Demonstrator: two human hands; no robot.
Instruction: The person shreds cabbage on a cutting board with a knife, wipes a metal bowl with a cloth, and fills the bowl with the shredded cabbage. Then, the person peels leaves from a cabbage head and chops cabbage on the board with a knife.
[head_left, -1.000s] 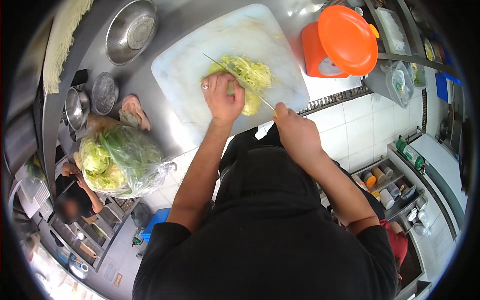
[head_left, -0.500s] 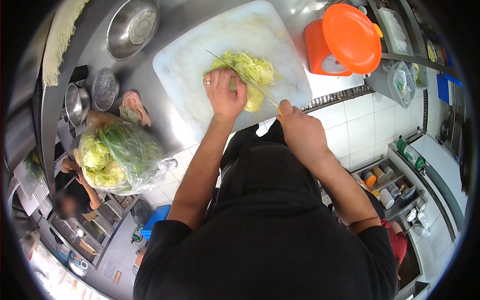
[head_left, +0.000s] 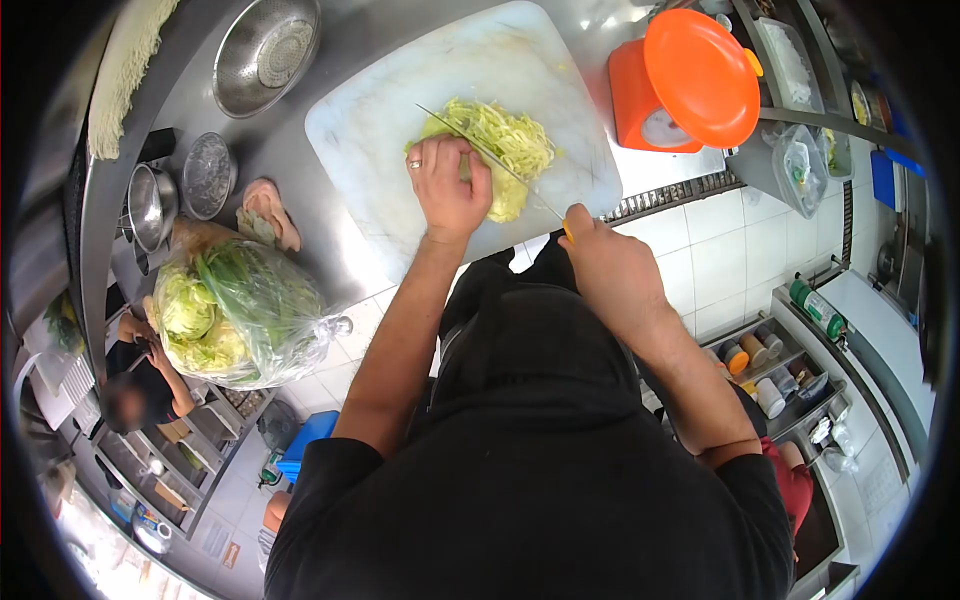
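On the white cutting board (head_left: pixel 375 130), my left hand (head_left: pixel 448 188) presses down on a piece of lettuce (head_left: pixel 428 130) with its fingers curled over it. Most of that piece is hidden under the hand. My right hand (head_left: pixel 612 265) grips the yellow handle of a long kitchen knife (head_left: pixel 508 170). The blade runs diagonally past my left fingertips, between the hand and the shredded lettuce (head_left: pixel 515 140). More lettuce shreds (head_left: pixel 508 202) lie on the near side of the blade.
An orange scale (head_left: pixel 635 100) stands right of the board. To the left are a metal colander (head_left: pixel 266 60), smaller bowls (head_left: pixel 208 176), a crumpled pinkish item (head_left: pixel 270 212) and a plastic bag of lettuce and greens (head_left: pixel 245 310). Another person (head_left: pixel 150 385) is at the far left.
The knife and my right hand have shifted slightly right and toward me. A few shreds sit a little differently beside the blade. My left hand stays in nearly the same place.
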